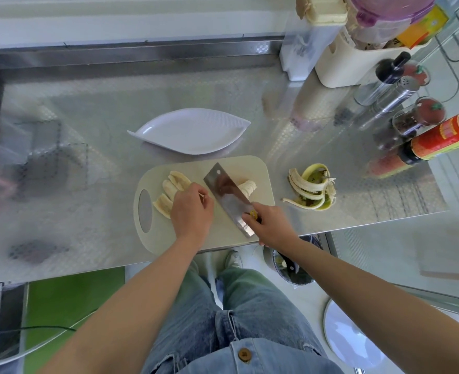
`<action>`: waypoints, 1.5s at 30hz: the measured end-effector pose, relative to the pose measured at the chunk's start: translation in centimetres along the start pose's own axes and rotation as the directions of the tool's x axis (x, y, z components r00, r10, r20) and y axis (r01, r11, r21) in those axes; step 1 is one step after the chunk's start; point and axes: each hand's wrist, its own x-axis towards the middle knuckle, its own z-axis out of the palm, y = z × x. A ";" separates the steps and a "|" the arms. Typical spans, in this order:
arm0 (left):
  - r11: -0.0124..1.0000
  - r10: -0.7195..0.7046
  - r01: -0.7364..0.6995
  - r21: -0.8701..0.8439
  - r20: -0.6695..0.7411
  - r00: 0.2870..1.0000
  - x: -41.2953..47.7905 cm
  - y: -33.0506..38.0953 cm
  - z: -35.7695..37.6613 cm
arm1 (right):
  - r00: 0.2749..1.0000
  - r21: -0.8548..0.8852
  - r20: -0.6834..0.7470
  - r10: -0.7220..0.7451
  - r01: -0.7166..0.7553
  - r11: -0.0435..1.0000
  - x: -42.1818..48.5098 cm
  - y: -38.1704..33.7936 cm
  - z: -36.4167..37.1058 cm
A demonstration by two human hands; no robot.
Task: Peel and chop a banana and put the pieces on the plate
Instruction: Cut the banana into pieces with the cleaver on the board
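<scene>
Head view, looking straight down on a pale cutting board [260, 168] at the near edge of a steel counter [109, 109]. Across the board's right half, a broad cleaver [227, 194], blade slanting from the far middle toward the near right corner, handle clasped in the right hand [270, 225], fingers wrapped round it. Just right of the blade, on the board, a short stub of peeled banana [246, 187]. On the board's left half, beside the oval handle hole, several long split banana pieces [178, 180] lying flat, partly covered by the left hand [192, 211]. Fingers of that hand curled down close to the blade; cannot tell whether pinching a piece or merely resting on the fruit. Just beyond the board's far edge, a white leaf-shaped plate [193, 133], pointed ends to left and right. Right of the board and apart from it, the splayed banana peel [310, 190] on the bare metal. Farther right of the board and beyond it, a cluster of bottles and shakers [390, 90] and a cream storage tub [341, 63]. Below the board's near edge, blue jeans [249, 319] and, near the right forearm, a small bin [290, 271] on the floor.
</scene>
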 end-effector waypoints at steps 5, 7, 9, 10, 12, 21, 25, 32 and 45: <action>0.993 0.074 -0.066 0.098 -0.087 0.993 0.2 -0.8 -1.0 | 0.992 -0.031 -0.110 0.062 -0.066 0.997 0.3 0.7 -0.1; 0.983 0.080 -0.057 0.176 -0.124 0.989 0.6 -1.4 -1.3 | 0.991 -0.016 -0.125 0.044 -0.047 0.999 0.3 0.3 -0.1; 0.972 0.087 -0.053 0.231 -0.138 0.987 1.2 -2.0 -1.9 | 0.998 -0.023 -0.065 0.002 -0.004 1.000 0.3 -0.3 0.1; 0.966 0.098 -0.065 0.251 -0.120 0.988 1.5 -2.3 -2.1 | 0.999 -0.035 -0.034 -0.012 0.011 0.999 0.3 -0.5 0.2; 0.954 0.130 -0.116 0.278 -0.033 0.991 2.4 -3.0 -2.4 | 1.000 -0.039 -0.024 -0.001 0.000 0.999 0.3 -0.8 0.2; 0.910 0.156 -0.255 0.327 0.300 0.941 6.2 -2.9 -3.2 | 0.984 0.147 -0.099 0.145 -0.129 0.981 0.7 -1.2 -0.3; 0.913 0.114 -0.235 0.334 0.343 0.932 7.1 -2.5 -3.8 | 0.984 0.150 -0.101 0.145 -0.129 0.980 0.9 -1.3 -0.2; 0.948 0.286 -0.311 0.065 0.249 0.925 5.4 -1.5 -2.9 | 0.978 0.131 -0.138 0.156 -0.138 0.982 1.2 -1.8 -0.6; 0.898 0.418 -0.438 0.045 0.224 0.881 0.0 -1.8 -0.9 | 0.995 -0.098 -0.102 -0.002 -0.008 0.995 0.6 -1.4 0.2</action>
